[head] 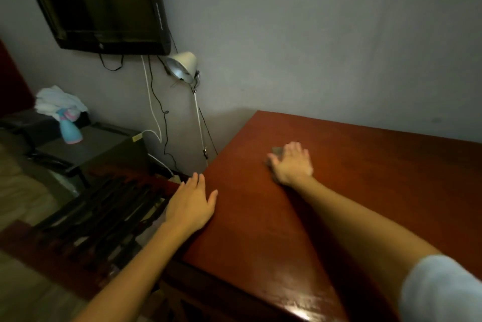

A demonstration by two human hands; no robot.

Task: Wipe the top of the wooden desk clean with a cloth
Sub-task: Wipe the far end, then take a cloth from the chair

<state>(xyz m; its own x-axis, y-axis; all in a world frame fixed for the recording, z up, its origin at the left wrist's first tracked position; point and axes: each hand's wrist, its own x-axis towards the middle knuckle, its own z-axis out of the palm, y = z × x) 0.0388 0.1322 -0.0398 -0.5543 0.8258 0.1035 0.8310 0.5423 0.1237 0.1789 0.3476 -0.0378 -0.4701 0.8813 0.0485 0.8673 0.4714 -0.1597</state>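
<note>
The red-brown wooden desk (365,191) fills the right half of the view, its top glossy. My right hand (293,165) lies flat on the desk top with fingers spread, pressing down on a small grey-brown cloth (277,150). Only a bit of the cloth shows past my fingertips and thumb; the rest is hidden under my palm. My left hand (191,203) rests at the desk's left edge with straight fingers and holds nothing.
A white desk lamp (182,66) clamps by the desk's far left corner, with cables hanging down the wall. A dark slatted wooden frame (99,214) stands left of the desk. Further left, a low grey unit carries a blue bottle (70,131) and white towels. A black TV (104,0) hangs above.
</note>
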